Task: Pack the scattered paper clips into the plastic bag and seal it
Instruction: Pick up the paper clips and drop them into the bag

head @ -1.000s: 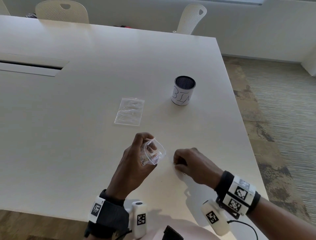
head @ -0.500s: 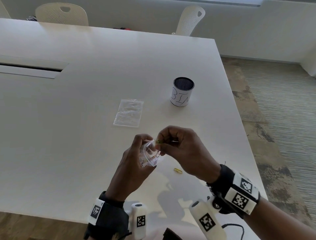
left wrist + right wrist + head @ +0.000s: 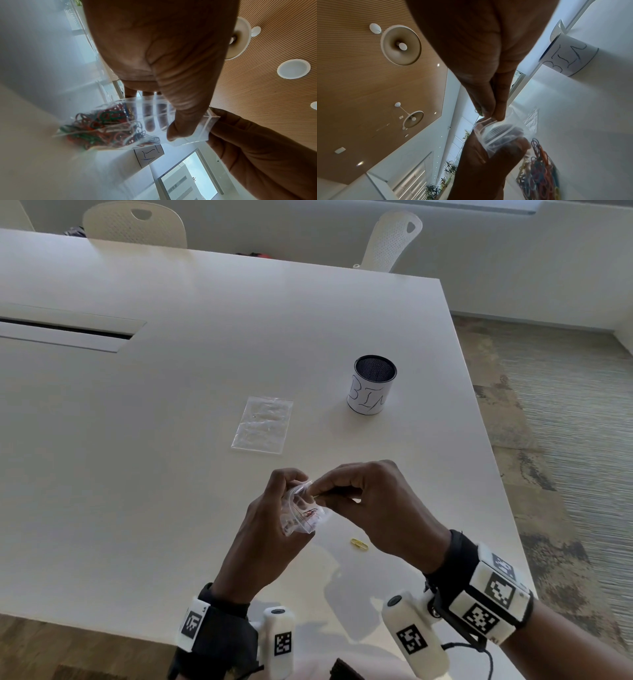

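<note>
The plastic bag (image 3: pixel 303 513) is gripped mouth-up in the left hand (image 3: pixel 270 529). A clip is pinched by the right hand (image 3: pixel 373 505) at its mouth. One yellow clip (image 3: pixel 359 544) is left on the table (image 3: pixel 171 440), directly beneath the right hand.

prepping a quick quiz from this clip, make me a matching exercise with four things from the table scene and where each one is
Things:
1. plastic bag with clips
2. yellow paper clip
3. flat clear bag
4. cup marked BIN

Places:
A. lying loose on the table, near the right hand
B. standing upright, farthest from the person
C. held up in the left hand
D. lying flat on the table, left of the cup

Pairs: 1-C, 2-A, 3-D, 4-B
</note>
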The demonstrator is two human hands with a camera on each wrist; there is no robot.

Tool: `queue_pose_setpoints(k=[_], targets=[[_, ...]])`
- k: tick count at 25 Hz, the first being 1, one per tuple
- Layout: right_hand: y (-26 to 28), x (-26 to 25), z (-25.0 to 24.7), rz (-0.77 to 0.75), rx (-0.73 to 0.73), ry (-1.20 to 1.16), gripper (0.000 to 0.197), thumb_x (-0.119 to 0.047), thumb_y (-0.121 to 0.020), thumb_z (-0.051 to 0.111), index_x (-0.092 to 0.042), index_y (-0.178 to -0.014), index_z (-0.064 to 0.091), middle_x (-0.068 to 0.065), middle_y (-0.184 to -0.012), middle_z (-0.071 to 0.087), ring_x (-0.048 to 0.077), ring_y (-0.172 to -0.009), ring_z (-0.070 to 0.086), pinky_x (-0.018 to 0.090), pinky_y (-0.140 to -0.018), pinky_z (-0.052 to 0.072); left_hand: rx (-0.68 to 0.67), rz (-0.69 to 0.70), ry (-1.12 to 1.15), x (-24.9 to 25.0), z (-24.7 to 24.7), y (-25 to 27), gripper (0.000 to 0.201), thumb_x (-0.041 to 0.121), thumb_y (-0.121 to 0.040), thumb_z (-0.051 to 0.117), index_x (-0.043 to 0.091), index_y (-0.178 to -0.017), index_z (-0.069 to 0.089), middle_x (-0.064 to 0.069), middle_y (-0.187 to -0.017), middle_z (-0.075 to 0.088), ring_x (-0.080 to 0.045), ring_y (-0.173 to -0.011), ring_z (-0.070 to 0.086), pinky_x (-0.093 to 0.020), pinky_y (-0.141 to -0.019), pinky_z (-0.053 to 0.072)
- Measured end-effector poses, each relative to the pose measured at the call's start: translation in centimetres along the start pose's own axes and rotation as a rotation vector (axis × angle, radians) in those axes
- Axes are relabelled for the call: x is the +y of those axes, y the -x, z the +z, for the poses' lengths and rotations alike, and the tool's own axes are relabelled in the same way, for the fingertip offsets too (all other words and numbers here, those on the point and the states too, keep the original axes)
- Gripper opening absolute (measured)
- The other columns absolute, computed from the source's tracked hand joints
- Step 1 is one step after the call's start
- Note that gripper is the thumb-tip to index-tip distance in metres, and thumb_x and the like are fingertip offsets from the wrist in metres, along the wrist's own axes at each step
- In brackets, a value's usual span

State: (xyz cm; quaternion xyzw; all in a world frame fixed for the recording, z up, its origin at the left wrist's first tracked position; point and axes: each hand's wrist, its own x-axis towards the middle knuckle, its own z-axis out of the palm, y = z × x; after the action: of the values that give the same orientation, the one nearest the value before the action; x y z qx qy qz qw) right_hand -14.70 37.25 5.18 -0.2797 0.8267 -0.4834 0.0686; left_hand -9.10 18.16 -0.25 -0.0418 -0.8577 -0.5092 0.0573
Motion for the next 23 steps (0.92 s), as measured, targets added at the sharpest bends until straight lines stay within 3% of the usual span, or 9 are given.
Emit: queue_pose_setpoints(k=[6,10,13,16,20,23], targets=[[-0.2,-0.1,-0.8,-0.034,0.011,0.045,0.015,-0.006,-0.091,0.079,-0.015,-0.1,0.084,-0.006,-0.09,0.082,0.001,-0.081,0.076,0.021,-0.077,0.061,-0.014,-0.004,0.007,-0.1,0.4,-0.3,0.056,0.01,-0.083,0.082,0.031,-0.122,0.049,0.015,-0.103,0.07,-0.005,-0.09,0.069,-0.008,-0.067,0.048],[-0.1,1.1,-2.1,-0.004,0.103,0.114,0.01,-0.006,-0.09,0.078,-0.015,-0.09,0.08,-0.007,-0.077,0.075,0.007,-0.068,0.069,0.021,-0.069,0.057,-0.009,0.015,0.02,-0.3,0.4,-0.3,0.053,0.011,-0.085,0.082,0.028,-0.124,0.049,0.013,-0.104,0.069,-0.009,-0.096,0.069,-0.012,-0.072,0.052],[1.0,3.6,-2.6,0.159,-0.081,0.292,0.006,-0.018,-0.089,0.079,-0.02,-0.086,0.074,-0.007,-0.074,0.069,0.005,-0.062,0.06,0.025,-0.064,0.054,-0.003,0.01,0.03,-0.6,0.3,-0.3,0.054,0.011,-0.086,0.082,0.028,-0.126,0.049,0.012,-0.105,0.069,-0.011,-0.101,0.069,-0.013,-0.074,0.053],[2.9,5.4,-1.4,0.252,-0.304,0.467,0.011,-0.029,-0.089,0.079,-0.022,-0.095,0.072,-0.009,-0.089,0.069,0.008,-0.076,0.064,0.029,-0.071,0.056,-0.007,0.005,0.027,-0.6,0.3,-0.4,0.056,0.012,-0.085,0.083,0.029,-0.126,0.049,0.014,-0.105,0.069,-0.01,-0.101,0.069,-0.011,-0.075,0.052],[3.5,5.9,0.0,0.279,-0.305,0.565,0.006,-0.024,-0.092,0.072,-0.024,-0.097,0.068,-0.009,-0.09,0.062,0.015,-0.084,0.06,0.028,-0.069,0.045,-0.017,0.014,0.027,-0.6,0.6,-0.5,0.055,0.011,-0.086,0.083,0.029,-0.126,0.049,0.013,-0.105,0.068,-0.011,-0.103,0.068,-0.013,-0.076,0.053],[3.3,5.7,0.4,0.307,-0.332,0.574,0.011,-0.016,-0.092,0.068,-0.023,-0.1,0.067,-0.004,-0.097,0.07,0.019,-0.089,0.064,0.027,-0.068,0.042,-0.027,0.017,0.026,-0.5,0.7,-0.5,0.057,0.01,-0.085,0.083,0.028,-0.126,0.049,0.013,-0.105,0.068,-0.01,-0.103,0.068,-0.013,-0.076,0.054]])
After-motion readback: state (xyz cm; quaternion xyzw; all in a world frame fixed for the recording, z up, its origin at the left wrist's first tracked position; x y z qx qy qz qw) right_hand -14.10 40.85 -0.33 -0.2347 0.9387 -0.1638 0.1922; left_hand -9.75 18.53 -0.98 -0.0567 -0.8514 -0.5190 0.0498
